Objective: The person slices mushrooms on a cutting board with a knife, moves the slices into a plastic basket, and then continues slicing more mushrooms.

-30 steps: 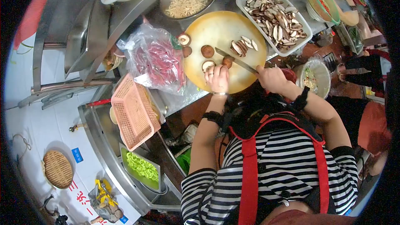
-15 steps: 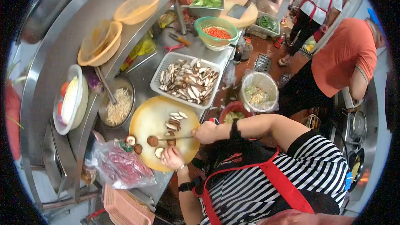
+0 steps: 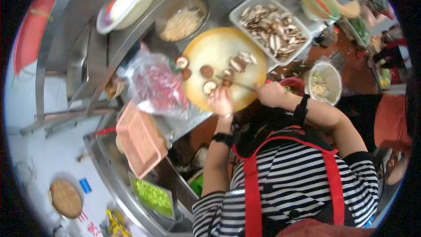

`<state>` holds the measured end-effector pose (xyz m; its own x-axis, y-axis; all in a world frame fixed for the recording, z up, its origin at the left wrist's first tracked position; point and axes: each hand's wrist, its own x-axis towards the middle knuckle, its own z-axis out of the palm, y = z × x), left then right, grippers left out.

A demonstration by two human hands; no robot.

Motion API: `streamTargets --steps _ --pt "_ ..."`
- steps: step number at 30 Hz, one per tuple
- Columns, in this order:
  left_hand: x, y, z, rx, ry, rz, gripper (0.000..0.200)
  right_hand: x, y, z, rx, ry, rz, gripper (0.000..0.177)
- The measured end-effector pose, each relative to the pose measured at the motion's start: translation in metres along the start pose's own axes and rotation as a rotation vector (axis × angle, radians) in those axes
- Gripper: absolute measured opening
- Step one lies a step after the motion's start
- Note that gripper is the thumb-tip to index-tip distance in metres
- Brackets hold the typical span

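On the round yellowish cutting board [image 3: 245, 46] my right hand [image 3: 272, 95] is closed round the handle of a knife [image 3: 244, 86], its thin blade pointing left across the board. My left hand [image 3: 220, 100] has its fingers bent against a brown mushroom [image 3: 227, 81] at the blade, partly hidden by fingers and knife. Touching or just beside those fingers lies an upturned mushroom [image 3: 209, 87] with a pale underside. A whole brown cap [image 3: 206, 71] sits farther back. Sliced mushroom pieces [image 3: 239, 63] lie beyond the blade. Two more mushrooms [image 3: 182, 62] rest at the board's left edge.
A white basket of sliced mushrooms [image 3: 274, 33] stands behind the board. To the left lies a clear bag of reddish meat [image 3: 158, 81]. Bean sprouts fill a metal bowl [image 3: 182, 25]. A pink basket [image 3: 140, 142] and a lined bin [image 3: 325, 81] flank the counter. Another person [image 3: 392, 120] stands right.
The camera view has swung left and down, so the board appears higher and farther right. Both hands keep nearly the same places on the board, knife still in the right.
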<state>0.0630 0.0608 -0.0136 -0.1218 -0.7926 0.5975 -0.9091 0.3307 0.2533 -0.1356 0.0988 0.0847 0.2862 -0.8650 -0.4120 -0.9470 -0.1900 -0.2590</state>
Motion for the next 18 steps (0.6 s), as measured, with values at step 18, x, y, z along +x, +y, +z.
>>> streamTargets --steps 18 --pt "0.014 -0.018 -0.033 -0.081 0.04 -0.088 0.021 -0.014 -0.001 0.001 0.077 0.117 -0.048 0.02"
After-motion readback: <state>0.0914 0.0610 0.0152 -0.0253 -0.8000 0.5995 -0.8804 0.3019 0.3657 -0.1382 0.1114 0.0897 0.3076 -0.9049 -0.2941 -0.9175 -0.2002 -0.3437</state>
